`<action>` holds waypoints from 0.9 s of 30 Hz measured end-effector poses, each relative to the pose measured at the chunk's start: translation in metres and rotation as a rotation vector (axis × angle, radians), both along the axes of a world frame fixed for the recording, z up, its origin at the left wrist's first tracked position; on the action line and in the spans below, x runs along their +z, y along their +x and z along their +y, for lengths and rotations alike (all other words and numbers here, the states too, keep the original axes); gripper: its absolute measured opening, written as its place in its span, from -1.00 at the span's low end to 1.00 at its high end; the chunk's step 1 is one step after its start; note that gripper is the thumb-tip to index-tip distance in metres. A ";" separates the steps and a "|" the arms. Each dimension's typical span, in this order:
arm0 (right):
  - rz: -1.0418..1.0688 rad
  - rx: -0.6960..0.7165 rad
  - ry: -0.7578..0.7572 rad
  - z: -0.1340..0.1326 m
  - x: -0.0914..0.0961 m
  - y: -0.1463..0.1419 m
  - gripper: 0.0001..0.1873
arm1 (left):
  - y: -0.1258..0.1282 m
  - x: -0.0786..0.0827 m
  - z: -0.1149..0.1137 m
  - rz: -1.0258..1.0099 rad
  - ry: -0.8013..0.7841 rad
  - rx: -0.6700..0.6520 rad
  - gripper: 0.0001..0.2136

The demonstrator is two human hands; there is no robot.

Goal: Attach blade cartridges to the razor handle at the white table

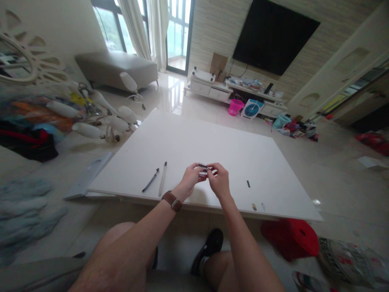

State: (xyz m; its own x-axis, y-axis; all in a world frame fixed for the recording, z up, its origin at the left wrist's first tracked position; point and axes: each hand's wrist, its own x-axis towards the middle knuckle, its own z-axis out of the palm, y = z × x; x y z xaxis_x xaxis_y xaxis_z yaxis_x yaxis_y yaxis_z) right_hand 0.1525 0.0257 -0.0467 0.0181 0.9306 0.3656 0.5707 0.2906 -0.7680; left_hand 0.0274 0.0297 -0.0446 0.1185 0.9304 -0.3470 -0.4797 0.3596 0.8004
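We gripped 1 small dark-and-light object (204, 172) with left hand (191, 176) and right hand (219, 179), fingers closed on it, above the white table (209, 138). We saw 2 slim tools (163, 180) lying left, 1 dark strip (248, 184) right; farther off, 1 black TV (275, 34).

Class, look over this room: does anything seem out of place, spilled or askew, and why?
Yes. What looks like a chandelier sits low at the left, beside the white table, though such lamps usually hang overhead. At the right, mixed items lie heaped on the floor near the low cabinet. No spill is visible.
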 end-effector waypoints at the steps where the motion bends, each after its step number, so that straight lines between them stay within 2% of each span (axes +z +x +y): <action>1: 0.001 0.000 0.000 0.000 0.000 0.000 -0.79 | 0.000 0.000 0.000 0.000 0.002 -0.002 -0.87; 14: -0.002 0.011 0.027 0.001 0.000 0.000 -0.78 | -0.001 0.006 -0.002 0.021 -0.012 -0.009 -0.89; 17: -0.026 0.029 0.068 0.007 -0.004 0.012 -0.79 | -0.002 0.006 -0.002 0.020 -0.010 -0.010 -0.88; 20: -0.118 -0.101 0.005 0.020 -0.021 0.053 -0.75 | -0.005 0.007 -0.001 0.022 -0.016 -0.010 -0.87; 23: -0.357 -0.376 -0.229 0.025 -0.048 0.116 -0.65 | -0.009 0.008 0.000 0.024 -0.022 -0.010 -0.87; 25: -0.404 -0.459 -0.324 0.021 -0.067 0.155 -0.59 | -0.012 0.010 0.002 0.029 -0.021 -0.009 -0.87; 27: -0.436 -0.497 -0.406 0.015 -0.082 0.182 -0.58 | -0.014 0.012 0.004 0.029 -0.014 -0.006 -0.87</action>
